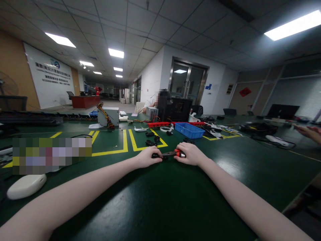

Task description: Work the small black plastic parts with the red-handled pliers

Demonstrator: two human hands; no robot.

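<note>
Two bare hands of ours meet mid-view, low over the green tabletop (140, 204), arms stretched fwd from both sides. Our L hand (146, 158) is closed on a small black piece (155, 155), thumb & fingers pinched tight; too small to ID. Our R hand (191, 154) is wrapped round the red-&-black grips of the pliers (170, 153), w/ the metal nose pointing L, btwn the hands. The nose reaches the black piece, but we can't tell if it bites it or just overlaps in view.

Just beyond our hands lie some black cable pcs (151, 143), by a yellow tape outline (134, 142). Near the R hand, a bit farther back, sits the blue bin (190, 131), w/ a white coil (165, 129) to its L & a red strip (157, 124) behind the coil.

Farther back L we see a grey metal box (112, 117) w/ a bundle of multicolored wires (107, 117); centre-back, a black PC case (178, 108) w/ a co-worker's arm (144, 108) L of it. Near our L forearm: a rounded white object (27, 186). Far R edge: another person's hand (309, 133), well apart from ours, details blurred.
</note>
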